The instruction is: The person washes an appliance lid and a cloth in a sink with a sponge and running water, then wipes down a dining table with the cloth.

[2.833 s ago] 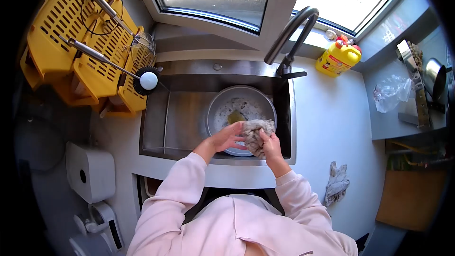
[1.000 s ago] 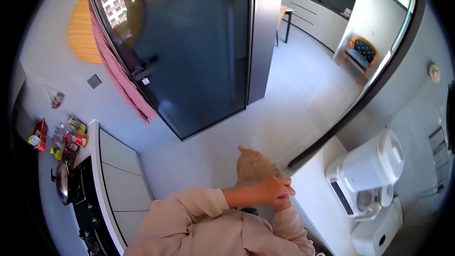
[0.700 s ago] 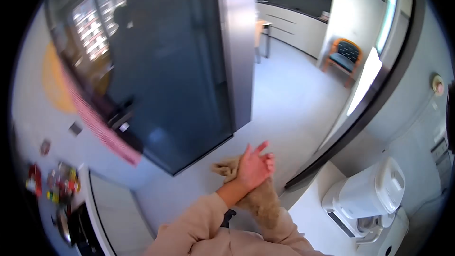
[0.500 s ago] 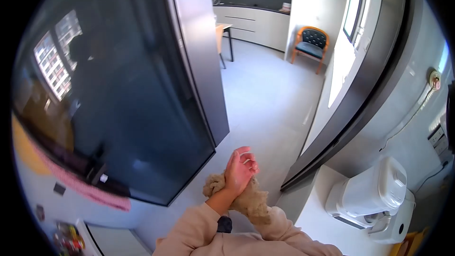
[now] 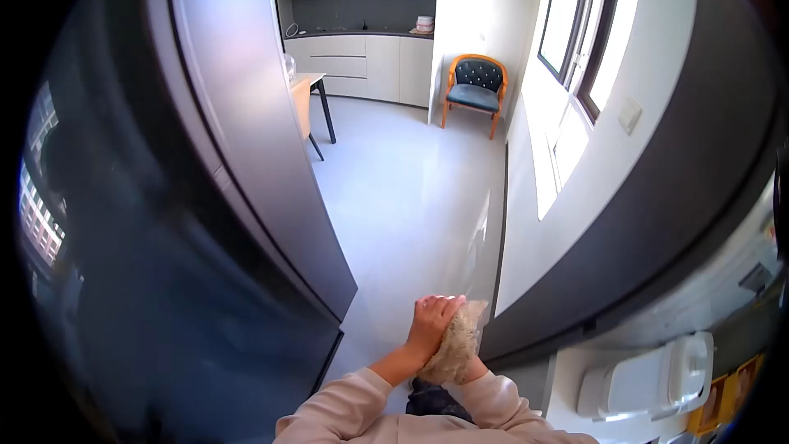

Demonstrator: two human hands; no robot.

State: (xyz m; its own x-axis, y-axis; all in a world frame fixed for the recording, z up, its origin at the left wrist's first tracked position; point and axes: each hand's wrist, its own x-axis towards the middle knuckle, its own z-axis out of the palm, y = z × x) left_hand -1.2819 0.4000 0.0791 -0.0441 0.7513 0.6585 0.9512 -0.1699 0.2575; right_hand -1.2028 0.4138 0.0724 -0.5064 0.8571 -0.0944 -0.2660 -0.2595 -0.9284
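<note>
A crumpled tan cloth [image 5: 457,347] hangs between my hands at the lower middle, in front of my body. My left hand [image 5: 431,322] is against the cloth's left side and upper edge, its fingers bent together over it. Of my right hand [image 5: 475,370], only a bit of skin near the wrist shows below the cloth. The cloth hides its fingers.
A dark door [image 5: 164,279] and grey frame stand at left. Pale floor [image 5: 394,189] leads to a chair [image 5: 475,90] and a table [image 5: 308,80]. A wall with windows runs along the right. A white appliance [image 5: 649,378] is at lower right.
The view has swung right from the sink, past the stove side, to the doorway, which is now nearer. My left hand has closed onto the tan cloth, which has turned more upright.
</note>
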